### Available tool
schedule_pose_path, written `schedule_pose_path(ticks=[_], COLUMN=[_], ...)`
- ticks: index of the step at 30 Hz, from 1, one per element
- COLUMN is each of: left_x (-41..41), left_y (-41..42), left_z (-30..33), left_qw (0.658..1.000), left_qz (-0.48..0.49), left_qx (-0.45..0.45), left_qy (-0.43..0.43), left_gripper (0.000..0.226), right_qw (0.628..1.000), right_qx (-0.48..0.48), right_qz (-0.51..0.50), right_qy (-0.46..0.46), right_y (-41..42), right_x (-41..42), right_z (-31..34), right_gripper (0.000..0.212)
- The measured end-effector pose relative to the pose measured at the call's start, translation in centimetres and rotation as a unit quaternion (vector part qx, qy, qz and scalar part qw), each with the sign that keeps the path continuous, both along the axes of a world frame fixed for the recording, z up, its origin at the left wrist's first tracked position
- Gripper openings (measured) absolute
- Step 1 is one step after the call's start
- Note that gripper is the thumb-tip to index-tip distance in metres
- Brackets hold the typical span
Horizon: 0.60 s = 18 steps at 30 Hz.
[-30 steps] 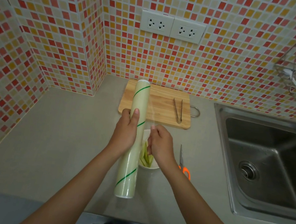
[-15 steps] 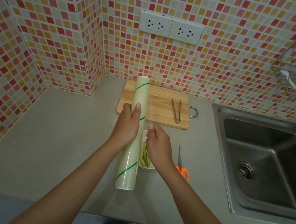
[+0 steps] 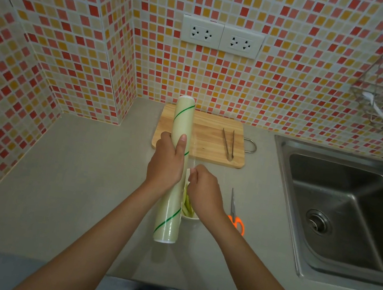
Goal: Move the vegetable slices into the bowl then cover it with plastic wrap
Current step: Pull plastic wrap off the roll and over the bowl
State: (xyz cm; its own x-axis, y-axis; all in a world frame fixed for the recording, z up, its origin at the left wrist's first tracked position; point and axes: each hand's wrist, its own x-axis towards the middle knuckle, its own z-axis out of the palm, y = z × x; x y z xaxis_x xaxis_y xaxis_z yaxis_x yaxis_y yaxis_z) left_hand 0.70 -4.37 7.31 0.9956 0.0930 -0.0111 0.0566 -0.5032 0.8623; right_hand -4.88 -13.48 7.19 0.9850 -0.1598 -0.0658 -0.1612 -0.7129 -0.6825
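Hands raised over the table [image 3: 61, 175]: my left hand [image 3: 166, 163] wraps the plastic wrap roll [image 3: 176, 167], my right hand [image 3: 203, 189] pinches its film above the bowl [image 3: 190, 215] of vegetable slices [image 3: 186, 203], scissors [image 3: 235, 213] just right.

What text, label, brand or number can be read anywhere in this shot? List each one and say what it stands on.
None: no readable text shows in the head view.
The plastic wrap roll, held in the left hand, carries only green diagonal stripes, no words.
The wall sockets are plain white, with no marking that can be made out.
The scissors, tongs and cutting board show no label.
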Motion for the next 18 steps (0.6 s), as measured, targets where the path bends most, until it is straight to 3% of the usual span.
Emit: schedule_pose_path(ticks=[6,12,18], left_x=[-0.40,-0.35,-0.25], left_y=[-0.38,-0.58,-0.91], left_z=[0.02,-0.29,-0.10], left_qw=[0.998,0.996,0.990], left_qz=[0.016,0.030,0.057], left_qx=[0.041,0.073,0.113], left_qy=[-0.040,-0.033,-0.062], left_gripper=[0.044,0.055,0.053], right_qw=[0.999,0.995,0.999], right_qx=[0.010,-0.103,-0.041], right_qz=[-0.023,-0.013,-0.030], right_qy=[0.028,0.012,0.019], right_y=[0.16,-0.13,0.70], right_x=[-0.02,0.30,-0.18], right_z=[0.06,0.13,-0.11], right_gripper=[0.031,0.028,0.033])
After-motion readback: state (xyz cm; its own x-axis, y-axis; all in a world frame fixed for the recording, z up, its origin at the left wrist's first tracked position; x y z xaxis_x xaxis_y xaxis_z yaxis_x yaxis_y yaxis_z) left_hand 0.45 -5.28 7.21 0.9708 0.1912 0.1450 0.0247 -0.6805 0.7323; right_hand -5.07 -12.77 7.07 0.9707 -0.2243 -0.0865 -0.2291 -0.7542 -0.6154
